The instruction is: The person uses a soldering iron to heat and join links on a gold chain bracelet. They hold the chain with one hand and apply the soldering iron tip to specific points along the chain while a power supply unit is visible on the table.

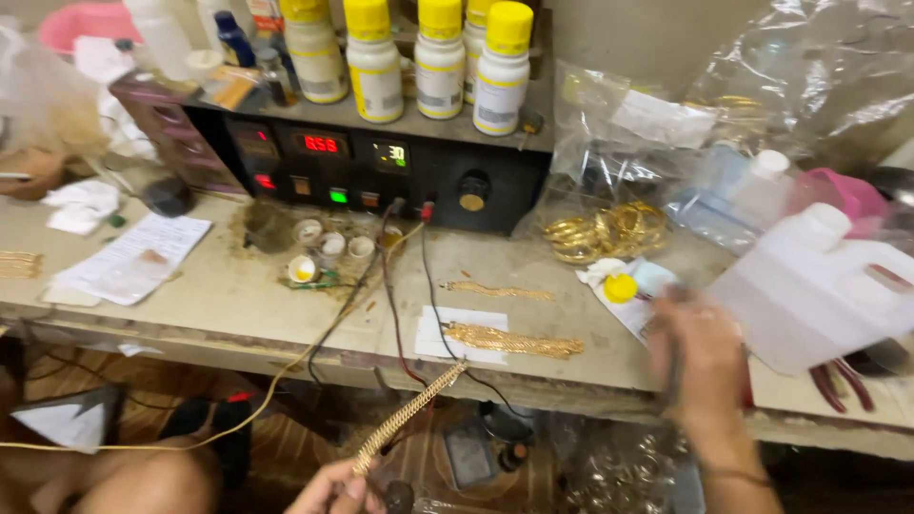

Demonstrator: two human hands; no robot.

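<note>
You are holding a long gold chain strip (409, 414) pinched in your left hand (333, 490) at the bottom edge of the view; the fingers are closing around its lower end, and the strip is rising slantwise toward the front edge of the counter (238, 305). Your right hand (700, 366) is blurring in front of the counter's right part, close against a white plastic jug (809, 286). It seems to be gripping a thin dark tool, but I cannot tell how tightly it is closing.

As a judgement only: two similar gold strips are already lying on the counter, one on a white paper slip (509, 340) and a thinner one (495, 290) just behind it, so those look set down, while the strip in your hand is the piece under work. A pile of gold bangles (605, 231) is sitting in a clear bag further back. Red and black leads are running from the black power unit (381, 162) over the counter edge, below the yellow-capped bottles (438, 62).
</note>
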